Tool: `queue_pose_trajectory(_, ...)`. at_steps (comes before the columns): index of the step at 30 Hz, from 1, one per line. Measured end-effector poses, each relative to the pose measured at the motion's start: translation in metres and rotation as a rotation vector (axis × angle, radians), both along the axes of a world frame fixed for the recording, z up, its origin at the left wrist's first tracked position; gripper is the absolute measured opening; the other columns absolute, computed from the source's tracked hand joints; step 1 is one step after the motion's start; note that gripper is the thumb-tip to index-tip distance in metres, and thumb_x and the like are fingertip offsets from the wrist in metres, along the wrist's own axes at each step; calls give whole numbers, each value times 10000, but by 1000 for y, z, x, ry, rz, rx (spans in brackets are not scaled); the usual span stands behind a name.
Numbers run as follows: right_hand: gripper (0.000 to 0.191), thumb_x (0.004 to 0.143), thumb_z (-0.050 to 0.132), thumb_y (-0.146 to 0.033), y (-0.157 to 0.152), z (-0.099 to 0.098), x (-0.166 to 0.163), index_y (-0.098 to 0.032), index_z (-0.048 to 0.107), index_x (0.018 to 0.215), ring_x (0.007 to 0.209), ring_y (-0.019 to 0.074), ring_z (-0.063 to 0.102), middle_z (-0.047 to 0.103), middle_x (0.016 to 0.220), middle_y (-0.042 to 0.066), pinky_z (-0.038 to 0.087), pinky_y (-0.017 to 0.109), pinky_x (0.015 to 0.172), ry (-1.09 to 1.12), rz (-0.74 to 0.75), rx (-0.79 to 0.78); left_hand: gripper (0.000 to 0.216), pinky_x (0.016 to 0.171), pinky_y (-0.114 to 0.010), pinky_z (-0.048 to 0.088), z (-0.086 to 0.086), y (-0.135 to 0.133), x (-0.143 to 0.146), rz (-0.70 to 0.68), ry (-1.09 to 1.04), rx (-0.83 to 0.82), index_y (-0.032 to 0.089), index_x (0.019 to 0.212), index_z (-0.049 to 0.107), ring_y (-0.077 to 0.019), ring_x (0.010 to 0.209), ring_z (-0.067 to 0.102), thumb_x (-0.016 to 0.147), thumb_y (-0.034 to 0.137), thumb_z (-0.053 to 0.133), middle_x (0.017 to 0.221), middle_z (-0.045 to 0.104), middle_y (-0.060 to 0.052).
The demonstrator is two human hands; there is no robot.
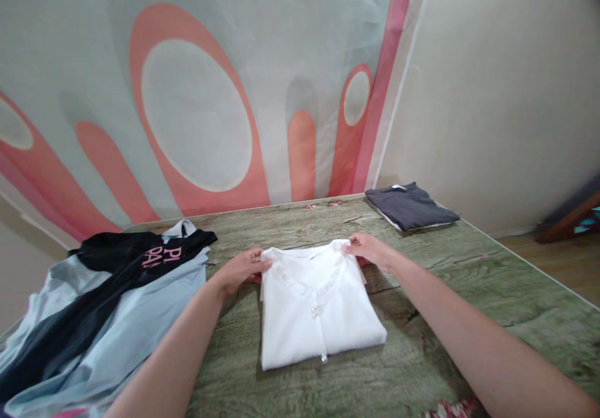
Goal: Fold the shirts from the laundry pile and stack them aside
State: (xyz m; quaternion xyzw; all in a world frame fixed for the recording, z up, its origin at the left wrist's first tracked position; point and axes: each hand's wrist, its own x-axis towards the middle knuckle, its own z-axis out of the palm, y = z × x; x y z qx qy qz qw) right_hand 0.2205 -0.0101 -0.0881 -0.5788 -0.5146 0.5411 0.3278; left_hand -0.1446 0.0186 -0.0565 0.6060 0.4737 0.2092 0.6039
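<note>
A folded white buttoned top (315, 308) lies on the green wood-grain table (450, 293) in front of me. My left hand (242, 269) pinches its far left corner, fingers closed on the fabric. My right hand (370, 250) grips the far right corner near the collar in the same way. Both forearms reach in from the bottom edge.
A loose heap of light blue and black clothes (98, 305) with pink lettering covers the table's left side. A folded dark grey garment (411, 205) rests at the far right corner. A pink-and-grey patterned cloth (210, 93) hangs on the wall behind.
</note>
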Motion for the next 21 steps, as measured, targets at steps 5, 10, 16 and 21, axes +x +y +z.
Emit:
queue_pose_trajectory(5, 432, 719, 715, -488, 2, -5, 3, -175, 594, 991, 761, 142, 631, 696, 961, 56, 504, 224, 609, 47, 72, -40, 488, 702, -289, 519, -11, 4, 2, 99, -62, -83, 138, 982, 561, -167, 783, 635, 668, 437, 785, 923, 657, -68)
queue_pose_trajectory(10, 379, 844, 562, -476, 5, -8, 3, -186, 564, 1088, 680, 128, 621, 697, 963, 52, 455, 204, 525, -312, -45, 153, 499, 634, -257, 534, -14, 6, 5, 263, 13, 57, 165, 1003, 532, -137, 724, 637, 668, 465, 749, 856, 657, -31)
queue_pose_trajectory(16, 426, 828, 559, -529, -3, 6, 13, -164, 564, 609, 385, 81, 463, 595, 518, 15, 321, 219, 436, -596, 86, 126, 468, 390, -237, 451, 0, 2, -2, 98, 271, 51, 142, 717, 566, -145, 427, 579, 606, 563, 740, 559, 607, -5)
queue_pose_trajectory(21, 535, 852, 465, -611, -12, 24, 10, -165, 572, 575, 378, 109, 531, 668, 602, 57, 381, 239, 448, -762, 355, 43, 560, 387, -229, 448, 8, -5, 2, -114, 485, 2, 162, 645, 561, -164, 438, 609, 656, 720, 607, 559, 622, -26)
